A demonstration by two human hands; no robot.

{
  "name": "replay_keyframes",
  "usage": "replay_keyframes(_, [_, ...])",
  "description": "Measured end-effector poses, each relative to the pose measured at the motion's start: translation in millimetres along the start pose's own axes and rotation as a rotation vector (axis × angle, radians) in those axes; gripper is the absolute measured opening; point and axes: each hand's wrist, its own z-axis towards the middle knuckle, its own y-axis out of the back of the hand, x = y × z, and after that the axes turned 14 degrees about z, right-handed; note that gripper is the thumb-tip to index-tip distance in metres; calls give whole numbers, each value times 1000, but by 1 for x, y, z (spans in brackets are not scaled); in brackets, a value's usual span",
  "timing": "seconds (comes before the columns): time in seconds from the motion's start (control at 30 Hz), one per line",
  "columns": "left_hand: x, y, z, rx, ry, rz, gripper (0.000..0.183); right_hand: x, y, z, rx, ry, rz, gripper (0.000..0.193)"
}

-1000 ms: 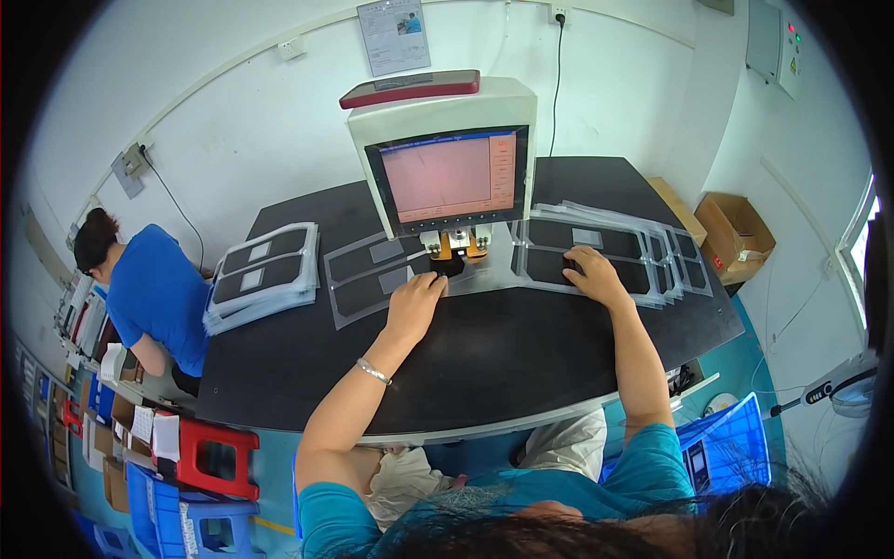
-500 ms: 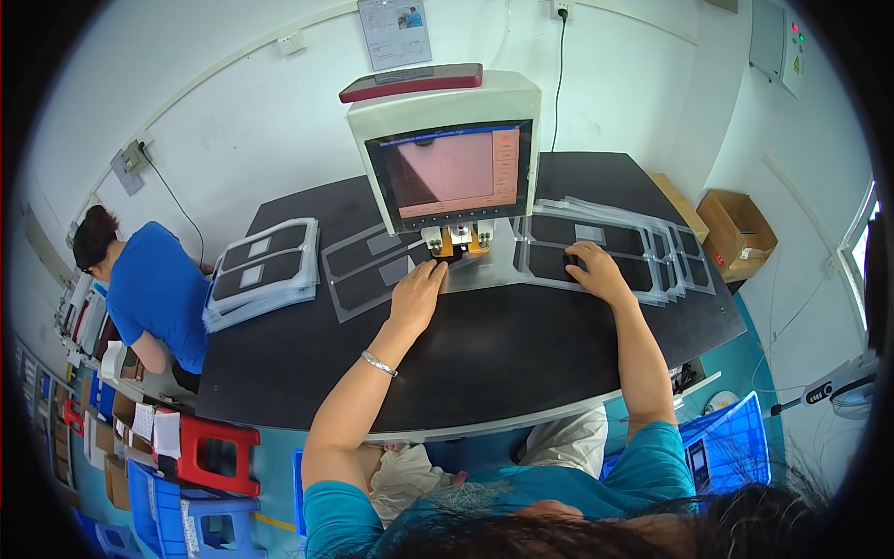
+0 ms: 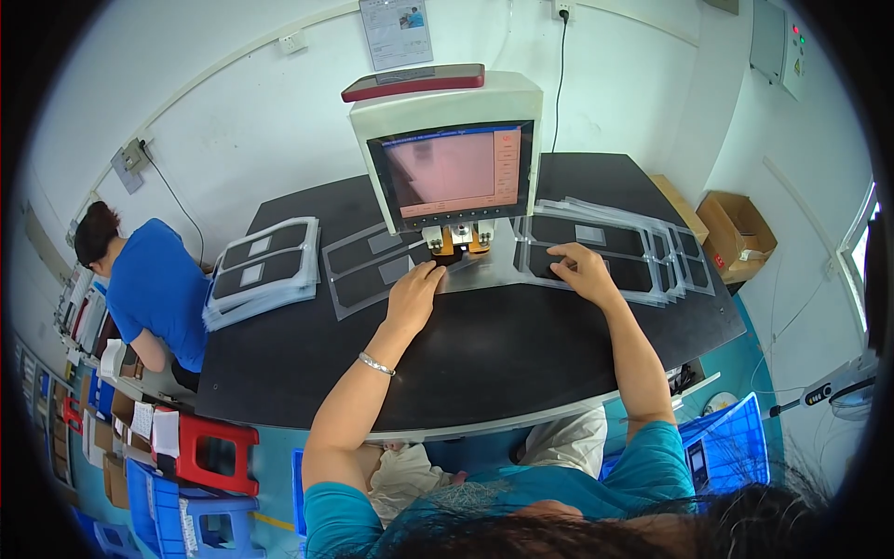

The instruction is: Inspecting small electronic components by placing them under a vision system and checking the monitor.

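My left hand [image 3: 413,293] lies with fingers stretched on the inner end of a clear plastic sheet with black panels [image 3: 359,285], beside the orange-and-metal working head [image 3: 459,244] of a white bench machine [image 3: 447,98]. What is under its fingertips is hidden. My right hand [image 3: 587,277] hovers at or rests on the near edge of the right-hand pile of similar sheets [image 3: 548,270], fingers bent and apart, thumb separate. Whether it touches the top sheet is hard to tell. On the machine's screen [image 3: 447,172] shows a pinkish picture with a darker blurred area.
A neat stack of sheets [image 3: 261,270] sits at the table's left. Behind the table's right end stands an open cardboard box [image 3: 736,233]. A person in blue [image 3: 160,293] works at the left. A red stool [image 3: 216,454] and blue bins [image 3: 736,447] are on the floor.
My right hand has shifted a little left over the sheets. The sharp dark wedge on the screen has given way to a faint blurred shade. My left hand has barely moved.
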Motion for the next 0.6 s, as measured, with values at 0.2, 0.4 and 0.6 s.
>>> replay_keyframes(0.2, [0, 0, -2, -14, 9, -3, 42, 0, 1, 0, 1, -50, 23, 29])
replay_keyframes(0.4, [1, -4, -1, -10, 8, -10, 42, -9, 0, 1, 81, -151, 180, 31])
replay_keyframes(0.6, [4, 5, -6, -37, -24, 6, 45, 24, -15, 1, 175, -393, 377, 36])
